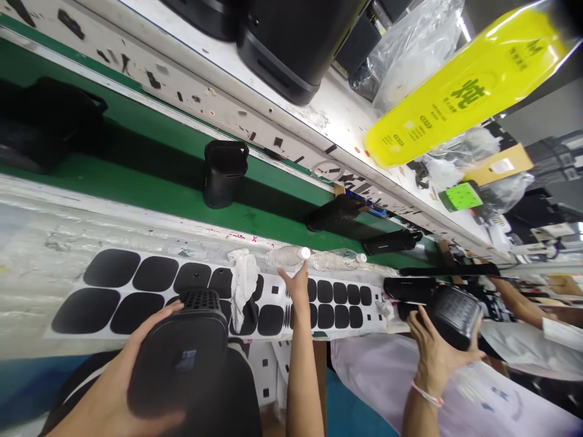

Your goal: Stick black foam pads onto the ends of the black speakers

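Fingers of the left hand (107, 388) hold a black box (182, 364), one digit along its upper edge and others, blurred, around the lower side. The box sits above the person's lap, at about eight o'clock from the right hand (298, 288). At twelve o'clock from the box, black rounded patches (157, 273) lie on a white sheet (268, 296). A crumpled white cloth (245, 282) rests across that sheet, at one o'clock from the box. Beyond, at eleven o'clock from the right hand, an open-topped black case (223, 185) stands upright on the green belt (268, 221).

The right hand reaches to a clear bottle (279, 257) lying on its side by the belt's edge. Its two visible digits stand apart beside the white cap; whether they grip it, I cannot tell. The step in hand looks like reaching for the bottle while the left hand supports the box; lifting the bottle would call for a firm closing of the fingers and a steady left hold.

At two o'clock from the right hand lies a second bottle (334, 260). At four o'clock, a co-worker's hand (435, 352) holds another dark box (455, 315).
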Demonstrator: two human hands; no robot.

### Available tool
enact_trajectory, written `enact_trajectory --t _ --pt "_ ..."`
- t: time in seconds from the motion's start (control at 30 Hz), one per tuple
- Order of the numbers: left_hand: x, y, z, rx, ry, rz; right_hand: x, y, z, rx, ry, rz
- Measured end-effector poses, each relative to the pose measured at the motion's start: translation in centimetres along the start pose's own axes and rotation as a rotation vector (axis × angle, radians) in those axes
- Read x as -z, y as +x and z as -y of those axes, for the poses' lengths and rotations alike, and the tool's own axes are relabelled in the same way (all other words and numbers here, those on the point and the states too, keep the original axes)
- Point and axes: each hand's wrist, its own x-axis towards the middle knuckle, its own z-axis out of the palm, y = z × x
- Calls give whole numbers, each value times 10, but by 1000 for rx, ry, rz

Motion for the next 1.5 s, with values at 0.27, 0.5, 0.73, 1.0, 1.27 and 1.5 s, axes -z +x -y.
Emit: enact_trajectory --t 0.27,0.5,0.73,1.0,1.27,1.5 --pt "0 1 -3 -13 -70 -14 35 -20 5 -22 -32 -39" --pt "-1 -1 -1 -22 -103 -33 -140 -65 3 127 111 308" --pt "-3 1 -1 -62 -96 -32 -153 -138 31 267 453 457" --pt "1 -4 5 -132 -24 19 -178 -126 29 -201 822 645" --pt "3 -2 5 -145 18 42 -167 -135 27 -343 953 590" --pt "3 -1 5 -178 -2 44 -170 -101 54 -254 712 782"
